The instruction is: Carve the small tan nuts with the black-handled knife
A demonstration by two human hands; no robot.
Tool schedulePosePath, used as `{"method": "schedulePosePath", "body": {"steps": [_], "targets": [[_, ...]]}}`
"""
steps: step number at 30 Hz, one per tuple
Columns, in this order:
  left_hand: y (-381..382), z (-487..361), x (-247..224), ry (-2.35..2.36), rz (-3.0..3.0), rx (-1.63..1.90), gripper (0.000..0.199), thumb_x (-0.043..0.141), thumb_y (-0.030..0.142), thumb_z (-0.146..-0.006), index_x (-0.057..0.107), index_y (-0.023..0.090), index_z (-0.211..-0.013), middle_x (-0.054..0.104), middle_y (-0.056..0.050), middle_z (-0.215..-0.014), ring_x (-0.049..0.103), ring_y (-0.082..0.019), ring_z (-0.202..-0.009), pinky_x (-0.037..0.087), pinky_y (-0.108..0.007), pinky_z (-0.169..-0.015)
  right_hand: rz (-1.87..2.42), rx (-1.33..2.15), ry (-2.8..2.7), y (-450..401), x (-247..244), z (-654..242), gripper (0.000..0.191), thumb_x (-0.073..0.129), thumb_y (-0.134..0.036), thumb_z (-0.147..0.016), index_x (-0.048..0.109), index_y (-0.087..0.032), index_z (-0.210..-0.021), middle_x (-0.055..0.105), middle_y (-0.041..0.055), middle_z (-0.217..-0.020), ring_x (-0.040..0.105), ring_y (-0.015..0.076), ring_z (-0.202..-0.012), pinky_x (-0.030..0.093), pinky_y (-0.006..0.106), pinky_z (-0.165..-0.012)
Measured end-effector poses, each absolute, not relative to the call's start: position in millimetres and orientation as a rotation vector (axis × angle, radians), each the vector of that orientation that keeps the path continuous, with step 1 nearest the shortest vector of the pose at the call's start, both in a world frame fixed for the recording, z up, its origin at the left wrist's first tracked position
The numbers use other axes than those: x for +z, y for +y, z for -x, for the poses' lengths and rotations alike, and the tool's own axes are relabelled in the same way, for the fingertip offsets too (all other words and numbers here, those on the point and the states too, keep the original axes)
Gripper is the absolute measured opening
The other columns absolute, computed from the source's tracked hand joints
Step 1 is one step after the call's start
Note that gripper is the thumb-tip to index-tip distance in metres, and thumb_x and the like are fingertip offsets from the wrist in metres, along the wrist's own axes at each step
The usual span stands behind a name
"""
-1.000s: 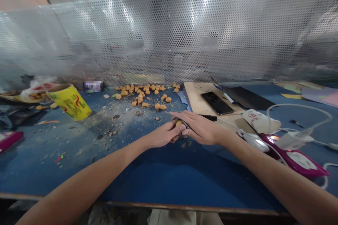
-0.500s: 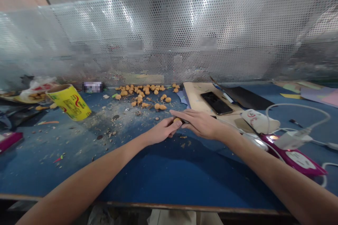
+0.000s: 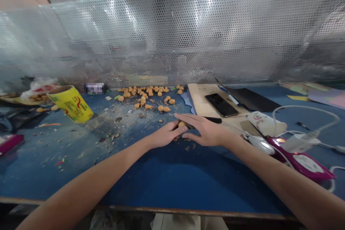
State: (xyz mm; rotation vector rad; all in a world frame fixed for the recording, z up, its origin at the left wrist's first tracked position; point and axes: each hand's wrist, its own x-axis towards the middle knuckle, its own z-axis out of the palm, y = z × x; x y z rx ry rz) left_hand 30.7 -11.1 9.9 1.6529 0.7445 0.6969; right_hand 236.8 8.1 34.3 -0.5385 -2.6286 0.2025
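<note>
Near the middle of the blue table my left hand [image 3: 168, 133] is closed on a small tan gourd [image 3: 182, 124], its top showing above the thumb. My right hand [image 3: 203, 128] meets it from the right, fingers stretched over the gourd and thumb below. A thin tool with a black handle [image 3: 214, 119] runs under the right fingers, its handle sticking out behind them. The tool's working end is mostly hidden between the hands. Beyond the hands lies a loose pile of similar small gourds [image 3: 144, 97].
Left stands a tilted yellow cardboard tube [image 3: 71, 104] amid crumbs and scraps. A black phone [image 3: 221, 104] rests on brown board [image 3: 198, 95] behind my right hand. At right are a white cup [image 3: 265, 122], cables and a magenta power strip [image 3: 307, 163]. A perforated metal screen [image 3: 172, 25] closes the back.
My right hand has shifted slightly and its thumb has moved away from the fingers. More of the black handle and of the gourd shows now. My left hand stays almost in place.
</note>
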Motion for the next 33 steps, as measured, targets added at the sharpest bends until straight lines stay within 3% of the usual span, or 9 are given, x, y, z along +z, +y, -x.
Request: {"method": "schedulePosePath", "body": {"steps": [9, 17, 23, 29, 33], "targets": [[-16.0, -29.7, 15.2, 0.768, -1.731, 0.625, 0.043, 0.037, 0.057, -0.095, 0.048, 0.016, -0.096, 0.042, 0.002, -0.073, 0.039, -0.010, -0.062, 0.035, -0.025, -0.059, 0.586, 0.368, -2.666, 6.8, 33.1, -232.8, 0.059, 0.054, -0.036, -0.094, 0.030, -0.025, -0.148, 0.050, 0.0128, -0.139, 0.048, 0.0246, -0.128, 0.044, 0.047, -0.104], [-14.1, -30.3, 11.9, 0.765, -1.827, 0.636, 0.043, 0.038, 0.057, -0.095, 0.050, 0.015, -0.092, 0.042, 0.003, -0.068, 0.038, -0.011, -0.059, 0.033, -0.025, -0.056, 0.564, 0.355, -2.709, 7.2, 33.3, -232.7, 0.059, 0.050, -0.036, -0.097, 0.026, -0.021, -0.148, 0.047, 0.0163, -0.141, 0.045, 0.0249, -0.131, 0.044, 0.046, -0.103], [-13.2, -29.8, 14.2, 0.830, -1.996, 0.628, 0.040, 0.038, 0.052, -0.096, 0.053, 0.015, -0.087, 0.051, -0.001, -0.077, 0.047, -0.014, -0.071, 0.038, -0.026, -0.068, 0.467, 0.216, -2.732, 9.9, 34.9, -232.9, 0.064, 0.054, -0.044, -0.093, 0.031, -0.018, -0.146, 0.051, 0.0167, -0.136, 0.047, 0.0265, -0.128, 0.044, 0.047, -0.102], [-12.9, -30.0, 15.8, 0.839, -2.041, 0.593, 0.041, 0.035, 0.052, -0.097, 0.050, 0.016, -0.087, 0.048, 0.001, -0.073, 0.044, -0.013, -0.064, 0.036, -0.026, -0.062, 0.497, -0.047, -2.785, 14.6, 34.5, -233.3, 0.061, 0.051, -0.056, -0.090, 0.044, -0.015, -0.135, 0.059, 0.0168, -0.124, 0.055, 0.0293, -0.116, 0.046, 0.048, -0.096], [-13.5, -30.5, 15.4, 0.797, -2.014, 0.609, 0.041, 0.034, 0.053, -0.097, 0.049, 0.016, -0.087, 0.049, 0.000, -0.074, 0.044, -0.012, -0.064, 0.037, -0.026, -0.062, 0.564, -0.099, -2.786, 13.4, 34.2, -233.4, 0.061, 0.049, -0.057, -0.090, 0.044, -0.012, -0.132, 0.060, 0.0185, -0.121, 0.058, 0.0303, -0.111, 0.049, 0.046, -0.091]]}}
